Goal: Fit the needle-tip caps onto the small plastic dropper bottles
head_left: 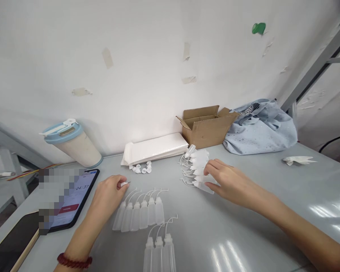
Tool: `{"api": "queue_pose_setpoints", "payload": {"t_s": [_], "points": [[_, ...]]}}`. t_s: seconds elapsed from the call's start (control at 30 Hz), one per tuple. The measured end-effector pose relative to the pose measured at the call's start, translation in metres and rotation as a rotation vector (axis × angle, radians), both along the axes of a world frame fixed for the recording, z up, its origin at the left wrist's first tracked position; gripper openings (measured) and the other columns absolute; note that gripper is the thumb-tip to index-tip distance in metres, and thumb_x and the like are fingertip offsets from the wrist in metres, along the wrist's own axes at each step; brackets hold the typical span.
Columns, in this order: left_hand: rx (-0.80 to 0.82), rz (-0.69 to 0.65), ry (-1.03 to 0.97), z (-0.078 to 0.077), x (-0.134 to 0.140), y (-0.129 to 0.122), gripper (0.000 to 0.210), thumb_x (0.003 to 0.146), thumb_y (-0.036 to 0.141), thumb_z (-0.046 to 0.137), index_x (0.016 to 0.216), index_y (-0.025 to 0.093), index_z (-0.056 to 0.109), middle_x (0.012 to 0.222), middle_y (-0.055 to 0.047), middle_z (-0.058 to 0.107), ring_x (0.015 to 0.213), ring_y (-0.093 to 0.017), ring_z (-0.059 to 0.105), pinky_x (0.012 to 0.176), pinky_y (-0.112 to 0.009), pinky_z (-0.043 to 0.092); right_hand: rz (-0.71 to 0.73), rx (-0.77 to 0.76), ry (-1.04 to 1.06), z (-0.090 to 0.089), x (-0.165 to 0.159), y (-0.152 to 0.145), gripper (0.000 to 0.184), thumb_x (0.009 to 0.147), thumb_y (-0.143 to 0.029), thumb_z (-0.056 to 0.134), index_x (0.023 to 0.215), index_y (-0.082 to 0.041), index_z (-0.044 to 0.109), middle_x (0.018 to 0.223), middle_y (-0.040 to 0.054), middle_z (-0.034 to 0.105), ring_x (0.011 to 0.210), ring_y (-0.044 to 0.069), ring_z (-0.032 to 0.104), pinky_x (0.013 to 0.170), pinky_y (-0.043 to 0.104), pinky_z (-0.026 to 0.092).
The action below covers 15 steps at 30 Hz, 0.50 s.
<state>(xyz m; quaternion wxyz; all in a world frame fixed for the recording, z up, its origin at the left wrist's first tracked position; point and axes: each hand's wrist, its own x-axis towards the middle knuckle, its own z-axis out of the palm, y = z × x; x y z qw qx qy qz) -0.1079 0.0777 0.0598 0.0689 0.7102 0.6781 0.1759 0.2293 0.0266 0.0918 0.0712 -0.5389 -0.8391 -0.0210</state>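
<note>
My left hand (110,190) is closed in a pinch around a small white cap (124,184), mostly hidden by the fingers; a thin tip pokes out to the right. Below it stands a row of several clear plastic squeeze bottles (135,217) with thin bent spouts. Three more squeeze bottles (158,253) lie nearer to me. At the right, my right hand (222,179) has thumb and fingers around a squeeze bottle (201,186) at the near end of a pile of similar bottles (198,160). The fingers partly cover that bottle.
Loose white caps (143,169) lie before a stack of white padded sheets (155,148). Behind are an open cardboard box (209,132) and a light blue cloth bundle (263,130). A tumbler (76,145) and a phone (73,204) stand left; a crumpled tissue (299,160) lies right.
</note>
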Motion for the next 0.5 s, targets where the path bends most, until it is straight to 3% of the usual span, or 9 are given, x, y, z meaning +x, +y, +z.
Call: {"api": "queue_pose_setpoints", "payload": {"t_s": [0.2,0.5], "points": [[-0.028,-0.006,-0.009,0.003,-0.001,-0.001,0.031,0.068,0.034,0.046,0.079,0.015,0.068,0.082,-0.012,0.073,0.077,-0.028,0.067,0.073,-0.037,0.050,0.086,-0.036,-0.026,-0.009,-0.006,-0.002,0.020,0.074,-0.010,0.071,0.087,-0.016,0.058,0.090,0.0067,0.062,0.079,0.022,0.061,0.063,0.031,0.047],[-0.055,0.012,-0.163,0.014,0.011,-0.013,0.030,0.071,0.041,0.053,0.083,0.018,0.067,0.081,-0.006,0.074,0.081,-0.025,0.069,0.073,-0.033,0.054,0.114,-0.010,-0.068,-0.018,-0.003,0.001,0.025,0.071,0.006,0.058,0.084,-0.016,0.057,0.086,0.0066,0.061,0.078,0.022,0.060,0.062,0.029,0.045]]}}
